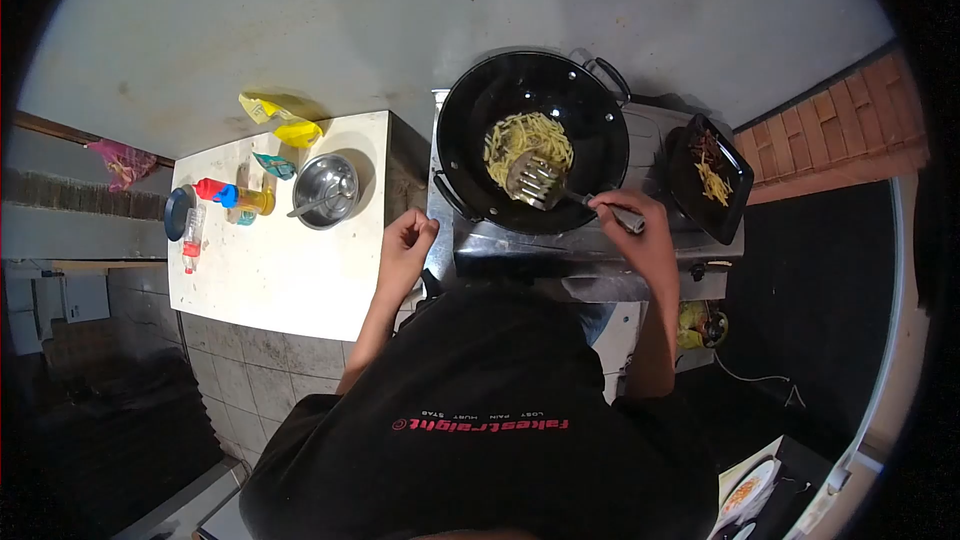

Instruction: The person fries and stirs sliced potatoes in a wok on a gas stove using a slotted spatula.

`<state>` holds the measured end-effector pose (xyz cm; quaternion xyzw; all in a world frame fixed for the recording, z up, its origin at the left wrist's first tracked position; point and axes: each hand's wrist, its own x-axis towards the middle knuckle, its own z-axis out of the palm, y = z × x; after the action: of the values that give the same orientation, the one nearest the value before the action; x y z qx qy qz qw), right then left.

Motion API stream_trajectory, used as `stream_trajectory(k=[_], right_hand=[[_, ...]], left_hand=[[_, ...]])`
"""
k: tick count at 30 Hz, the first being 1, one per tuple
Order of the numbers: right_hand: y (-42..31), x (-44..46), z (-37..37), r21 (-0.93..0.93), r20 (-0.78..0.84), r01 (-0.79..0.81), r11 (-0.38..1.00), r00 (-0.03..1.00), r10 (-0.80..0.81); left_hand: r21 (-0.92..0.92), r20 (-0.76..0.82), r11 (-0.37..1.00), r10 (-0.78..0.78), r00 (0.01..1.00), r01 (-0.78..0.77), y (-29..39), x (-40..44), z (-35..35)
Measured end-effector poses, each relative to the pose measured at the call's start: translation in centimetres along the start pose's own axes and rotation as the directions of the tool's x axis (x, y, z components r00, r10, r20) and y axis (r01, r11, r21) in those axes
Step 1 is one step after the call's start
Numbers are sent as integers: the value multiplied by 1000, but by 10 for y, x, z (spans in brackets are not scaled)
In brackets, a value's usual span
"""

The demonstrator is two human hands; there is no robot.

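My right hand (640, 225) grips the handle of a slotted metal spatula (536, 180). The spatula's head rests among pale, cut strips of food, which look like fries (530, 140), frying in oil. They lie at the bottom of a big black wok (592, 165) on the stove. Off to the left of the wok, my left hand (408, 240) hovers near the stove's edge with its fingers curled in, and I see nothing in it.
Right of the wok, a black tray (735, 205) holds browned strips. On the white table (290, 290) at left stand a steel bowl (318, 218) with a spoon, an oil bottle (252, 200), a red-capped clear bottle (192, 238) and yellow packaging (295, 132).
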<state>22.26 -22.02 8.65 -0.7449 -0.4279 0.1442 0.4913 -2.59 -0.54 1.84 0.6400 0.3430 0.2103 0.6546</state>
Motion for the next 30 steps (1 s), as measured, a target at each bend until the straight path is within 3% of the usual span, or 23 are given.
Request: stream_trajectory(k=[4,12,16,18,21,28,30], right_hand=[[10,2,11,-43,35,-40,998,999,42],[22,12,39,-108,-175,-94,990,982,74],[18,13,50,-48,-152,-98,994,984,90],[13,18,53,63,-87,-185,981,978,190],[31,26,62,131,-162,-109,985,978,130],[24,17,53,-60,-217,-129,990,970,113],[21,15,50,-6,-129,-231,973,965,228]], left_hand=[[6,33,999,34,999,-34,-5,1,0],[-2,10,1000,-1,1000,1,-1,-3,-6],[0,11,1000,8,1000,-8,-2,-2,-5],[-3,19,1000,7,1000,-7,-1,-2,-3],[-5,20,1000,5,1000,-5,1,-2,-1],[6,-13,1000,-2,1000,3,-3,-5,-5],[6,-5,1000,-8,1000,8,-3,-4,-4]])
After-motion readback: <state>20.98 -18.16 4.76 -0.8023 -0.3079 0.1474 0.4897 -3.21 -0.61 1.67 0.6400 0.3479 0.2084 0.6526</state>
